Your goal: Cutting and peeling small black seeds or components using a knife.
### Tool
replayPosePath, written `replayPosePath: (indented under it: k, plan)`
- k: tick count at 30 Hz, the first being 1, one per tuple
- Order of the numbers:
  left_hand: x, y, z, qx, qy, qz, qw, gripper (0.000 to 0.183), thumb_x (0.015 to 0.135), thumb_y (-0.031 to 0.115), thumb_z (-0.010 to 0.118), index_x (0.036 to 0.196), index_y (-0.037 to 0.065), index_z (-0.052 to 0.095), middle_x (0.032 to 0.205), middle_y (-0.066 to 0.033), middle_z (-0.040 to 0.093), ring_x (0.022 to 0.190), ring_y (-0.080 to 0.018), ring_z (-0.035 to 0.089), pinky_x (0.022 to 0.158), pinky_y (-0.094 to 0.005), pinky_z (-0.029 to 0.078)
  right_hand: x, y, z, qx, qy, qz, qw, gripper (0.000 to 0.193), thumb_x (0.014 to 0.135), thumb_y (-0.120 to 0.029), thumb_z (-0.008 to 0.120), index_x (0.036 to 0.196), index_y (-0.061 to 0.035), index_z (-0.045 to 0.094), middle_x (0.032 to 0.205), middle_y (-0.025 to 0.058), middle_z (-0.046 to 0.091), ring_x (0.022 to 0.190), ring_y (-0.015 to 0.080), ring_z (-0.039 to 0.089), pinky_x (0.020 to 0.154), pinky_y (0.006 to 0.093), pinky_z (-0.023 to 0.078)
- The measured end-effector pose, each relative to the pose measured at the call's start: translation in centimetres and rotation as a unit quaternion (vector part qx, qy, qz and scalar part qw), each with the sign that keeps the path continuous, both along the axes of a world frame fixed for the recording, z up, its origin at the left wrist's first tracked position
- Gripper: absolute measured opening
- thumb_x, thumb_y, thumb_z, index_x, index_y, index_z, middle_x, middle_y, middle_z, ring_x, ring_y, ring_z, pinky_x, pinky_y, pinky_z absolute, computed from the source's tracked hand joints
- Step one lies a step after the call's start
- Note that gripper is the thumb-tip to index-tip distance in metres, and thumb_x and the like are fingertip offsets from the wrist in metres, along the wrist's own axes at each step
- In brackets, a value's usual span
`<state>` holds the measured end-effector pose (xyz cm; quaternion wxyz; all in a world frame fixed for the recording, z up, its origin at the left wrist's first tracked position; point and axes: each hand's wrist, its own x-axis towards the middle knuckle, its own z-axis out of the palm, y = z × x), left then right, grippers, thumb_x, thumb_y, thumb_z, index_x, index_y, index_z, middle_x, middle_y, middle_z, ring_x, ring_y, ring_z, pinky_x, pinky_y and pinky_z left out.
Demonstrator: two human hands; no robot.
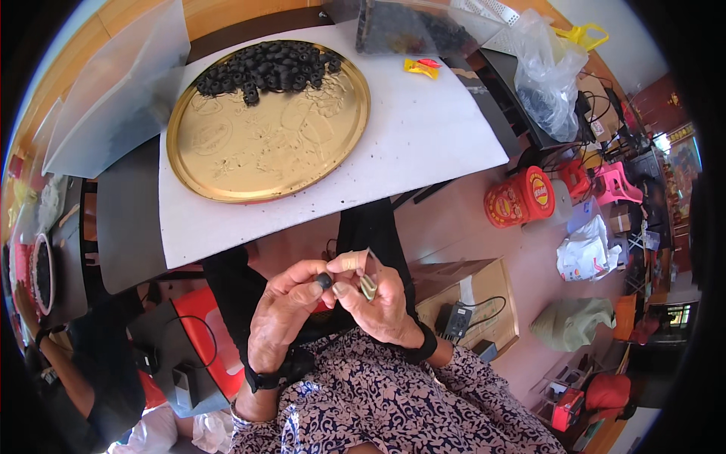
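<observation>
Above my lap, my left hand (281, 312) pinches a small round black rubber-like part (324, 281) between thumb and fingertips. Close beside it, my right hand (382, 306) is closed around a small shiny metal tool (368, 287), whose exact kind is partly hidden by the fingers. The right thumb and forefinger come right up to the black part. Beyond my hands, a round gold tray (249, 170) rests on a white sheet (423, 144) on the table. Many similar black parts (265, 68) with holes are heaped along its far side, and dark crumbs are scattered about.
Wrapped sweets (421, 68) lie right of the tray, near a clear bin (408, 30) of dark pieces. A translucent panel (125, 98) stands at left. Right of my legs are a cardboard box (484, 303) and a red bucket (518, 198). Another person's arm (66, 371) shows at far left.
</observation>
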<state>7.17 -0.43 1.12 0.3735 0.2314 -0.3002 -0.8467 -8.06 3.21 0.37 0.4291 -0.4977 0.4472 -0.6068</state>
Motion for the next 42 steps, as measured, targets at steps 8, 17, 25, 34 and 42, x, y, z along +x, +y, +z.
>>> replayPosePath:
  k: [8,17,25,34,42]
  plan:
    - [1.1,-0.1,-0.1,-0.072,-0.118,0.009,0.990,0.024,0.094,0.007,0.055,0.115,-0.003,0.061,0.089,-0.0038,0.063,0.086,-0.0111,0.058,0.083,-0.0248,0.046,-0.8,-1.5,1.4,0.041,0.011,0.117,0.992,0.012,0.094,-0.009,0.062,0.101,0.0007,0.060,0.078,0.0020,0.061,0.066,0.0044,0.054,0.058,0.0198,0.045]
    - [1.8,-0.3,-0.4,-0.046,-0.036,0.040,0.997,0.024,0.094,0.004,0.053,0.115,-0.002,0.061,0.087,-0.0025,0.063,0.083,-0.0091,0.058,0.079,-0.0222,0.046,0.1,-1.9,1.5,0.126,-0.106,0.171,0.971,0.013,0.096,-0.008,0.058,0.106,0.0010,0.059,0.088,0.0023,0.062,0.072,0.0062,0.058,0.065,0.0204,0.050]
    - [2.0,0.3,0.1,-0.142,-0.165,0.079,0.973,0.024,0.094,0.005,0.053,0.116,-0.001,0.061,0.088,-0.0017,0.064,0.082,-0.0077,0.056,0.076,-0.0209,0.044,1.1,-1.9,1.7,0.135,-0.077,0.121,0.980,0.014,0.096,-0.015,0.060,0.102,-0.0027,0.061,0.076,-0.0007,0.056,0.061,0.0033,0.049,0.051,0.0175,0.037]
    - [2.7,-0.5,-0.5,-0.056,0.003,0.088,0.995,0.025,0.094,0.013,0.058,0.115,0.000,0.061,0.088,-0.0022,0.062,0.083,-0.0082,0.055,0.074,-0.0200,0.042,1.6,-2.7,3.2,0.173,-0.115,0.165,0.964,0.021,0.101,-0.019,0.051,0.106,-0.0020,0.061,0.073,-0.0006,0.053,0.059,0.0036,0.045,0.049,0.0189,0.036]
    - [3.1,-0.4,0.0,-0.110,-0.050,0.170,0.978,0.019,0.094,0.012,0.059,0.108,0.000,0.061,0.086,-0.0021,0.062,0.082,-0.0086,0.056,0.077,-0.0216,0.045,2.5,-2.9,1.7,-0.086,0.301,0.027,0.949,0.022,0.078,0.009,0.057,0.097,-0.0010,0.054,0.084,0.0130,0.057,0.066,0.0288,0.063,0.060,0.0329,0.051]
